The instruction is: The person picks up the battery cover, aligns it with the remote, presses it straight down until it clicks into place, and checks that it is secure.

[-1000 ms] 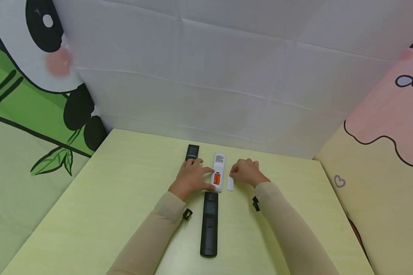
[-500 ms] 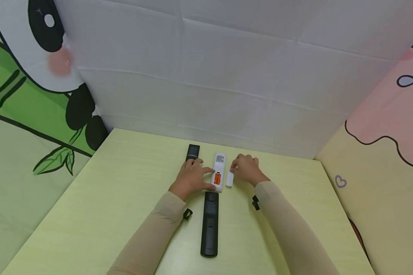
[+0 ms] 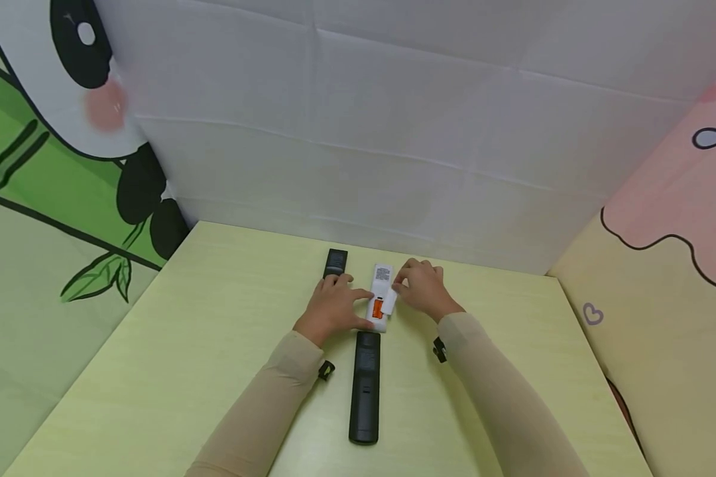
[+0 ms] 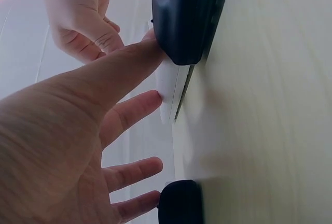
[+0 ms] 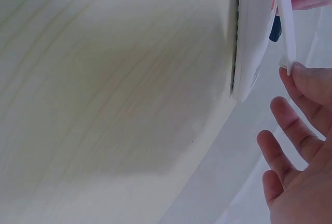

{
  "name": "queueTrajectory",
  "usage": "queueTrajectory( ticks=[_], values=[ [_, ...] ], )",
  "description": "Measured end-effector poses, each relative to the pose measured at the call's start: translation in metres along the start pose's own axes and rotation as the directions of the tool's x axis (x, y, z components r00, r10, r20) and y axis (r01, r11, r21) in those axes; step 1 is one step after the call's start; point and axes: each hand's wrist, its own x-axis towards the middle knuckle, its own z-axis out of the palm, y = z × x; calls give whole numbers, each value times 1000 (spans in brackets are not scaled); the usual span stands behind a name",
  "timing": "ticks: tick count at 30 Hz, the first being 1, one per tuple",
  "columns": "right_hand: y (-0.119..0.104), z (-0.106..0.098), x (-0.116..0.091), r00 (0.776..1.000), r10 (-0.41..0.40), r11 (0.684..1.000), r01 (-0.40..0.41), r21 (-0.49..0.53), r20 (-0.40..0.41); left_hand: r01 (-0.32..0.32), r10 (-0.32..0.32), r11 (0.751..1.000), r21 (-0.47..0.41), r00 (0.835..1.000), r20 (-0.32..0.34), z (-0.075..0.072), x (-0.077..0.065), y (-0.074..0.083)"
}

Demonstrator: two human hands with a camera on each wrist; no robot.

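Note:
A white remote control (image 3: 382, 275) lies face down on the table, its battery compartment (image 3: 378, 309) uncovered and showing orange inside. My left hand (image 3: 331, 308) touches the remote's left side with extended thumb and index finger. Between thumb and index finger, my right hand (image 3: 425, 288) pinches one end of the white battery cover (image 3: 389, 302). In the head view the cover overlaps the compartment's right edge. Tilted up above the remote's back, the cover (image 5: 288, 29) shows edge-on in the right wrist view, and the other right fingers are spread.
In front of the white remote lies a long black remote (image 3: 364, 391), back up. Another black remote (image 3: 335, 261) is partly hidden behind my left fingers. A pale wall (image 3: 358, 165) closes off the table's (image 3: 215, 331) far edge.
My right hand has lifted the battery cover off the table and carried it left, over the white remote's edge. My left hand has stayed at the remote's side.

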Motion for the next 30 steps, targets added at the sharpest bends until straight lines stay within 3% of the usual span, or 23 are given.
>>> queueTrajectory(
  ticks=[30],
  values=[
    [-19, 5, -1, 997, -71, 997, 72, -27, 27, -2, 2, 1000, 4, 1000, 10, 0, 0, 3]
  ],
)
